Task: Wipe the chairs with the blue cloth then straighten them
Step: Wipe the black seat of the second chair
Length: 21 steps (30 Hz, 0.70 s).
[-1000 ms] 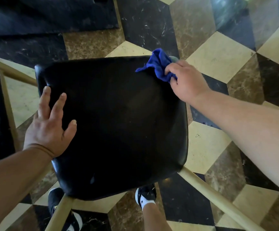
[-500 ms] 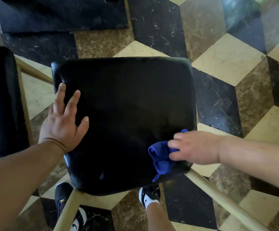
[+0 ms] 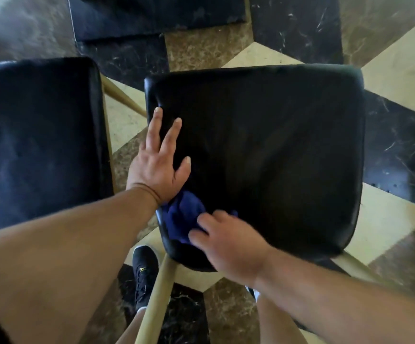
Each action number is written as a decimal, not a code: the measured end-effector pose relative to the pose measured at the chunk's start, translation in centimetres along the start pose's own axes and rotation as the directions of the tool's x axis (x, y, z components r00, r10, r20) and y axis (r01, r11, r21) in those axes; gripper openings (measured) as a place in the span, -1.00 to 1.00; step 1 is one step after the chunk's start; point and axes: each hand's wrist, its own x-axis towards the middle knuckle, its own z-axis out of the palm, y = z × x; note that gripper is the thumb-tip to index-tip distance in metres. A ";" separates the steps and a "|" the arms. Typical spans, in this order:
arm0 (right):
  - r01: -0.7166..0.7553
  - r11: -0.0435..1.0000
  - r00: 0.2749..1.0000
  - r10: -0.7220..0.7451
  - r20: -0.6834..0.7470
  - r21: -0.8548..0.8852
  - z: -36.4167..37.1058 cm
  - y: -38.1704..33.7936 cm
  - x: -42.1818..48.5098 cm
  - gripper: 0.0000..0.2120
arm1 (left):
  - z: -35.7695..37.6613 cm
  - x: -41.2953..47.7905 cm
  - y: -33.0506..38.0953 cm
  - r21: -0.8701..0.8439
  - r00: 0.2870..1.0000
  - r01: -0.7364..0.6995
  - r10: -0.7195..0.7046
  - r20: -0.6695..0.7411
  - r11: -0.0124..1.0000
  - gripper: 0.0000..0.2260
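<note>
A black padded chair seat (image 3: 275, 155) on pale wooden legs fills the middle of the head view. My left hand (image 3: 159, 162) lies flat on its left edge, fingers spread, holding nothing. The blue cloth (image 3: 179, 217) is bunched at the seat's near left corner, just below my left wrist. My right hand (image 3: 228, 244) presses on the cloth with its fingers over it. A second black chair seat (image 3: 37, 135) stands to the left, close beside the first.
The floor (image 3: 404, 70) is marble tiles in cream, brown and black. A dark mat or slab (image 3: 151, 13) lies at the top. My black shoe (image 3: 144, 271) stands beside a wooden chair leg (image 3: 156, 296) under the near corner.
My right hand has swept the cloth from the far right corner down the right side, then left along the near edge to the near left corner. The left hand stayed on the seat's left edge.
</note>
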 end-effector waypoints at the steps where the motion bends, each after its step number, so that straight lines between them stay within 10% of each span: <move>1: 0.085 0.996 0.993 -0.086 0.076 0.020 0.9 -1.3 -0.4 -0.79 | 0.0 0.0 0.0 -0.002 1.000 -0.009 0.009 -0.006 1.000 -0.26; 6: 0.275 0.960 0.950 -0.263 0.170 -0.053 1.4 -1.7 0.8 -0.83 | 0.2 -0.1 -0.1 0.005 1.000 -0.024 0.024 -0.020 1.000 -0.27; 13: 0.065 0.997 0.994 -0.069 -0.080 -0.048 -0.5 -0.3 5.5 -0.76 | 0.5 0.2 -0.1 0.007 0.999 -0.019 0.019 -0.030 1.000 -0.27; 21: 0.383 0.919 0.897 -0.343 0.280 -0.100 -1.4 4.1 -2.6 -0.80 | 0.6 0.0 -0.2 0.024 0.999 -0.022 0.023 -0.041 0.999 -0.27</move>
